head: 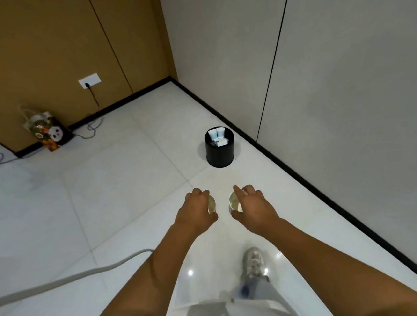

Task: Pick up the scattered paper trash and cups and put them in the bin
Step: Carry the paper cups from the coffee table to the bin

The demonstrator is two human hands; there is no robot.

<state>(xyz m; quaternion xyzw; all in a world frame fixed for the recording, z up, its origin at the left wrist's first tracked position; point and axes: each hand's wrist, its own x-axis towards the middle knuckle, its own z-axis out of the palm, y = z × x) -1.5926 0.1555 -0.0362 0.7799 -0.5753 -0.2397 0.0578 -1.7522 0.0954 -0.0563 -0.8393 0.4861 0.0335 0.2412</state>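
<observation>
My left hand (195, 210) grips a paper cup (212, 204), its mouth turned to the right. My right hand (253, 204) grips a second paper cup (234, 201) with its open mouth facing left. Both hands hang side by side above the white tiled floor. Ahead of them, near the right wall, stands a round black bin (219, 155). Inside it I see white cups (216, 133) and folded paper pieces (220, 142).
A grey wall with a black skirting (305, 177) runs along the right. A colourful gift bag (49, 132) leans on the brown wall at the back left, below a socket (89, 80) with a cable. A grey hose (62, 280) crosses the floor on the left. My shoe (254, 262) is below.
</observation>
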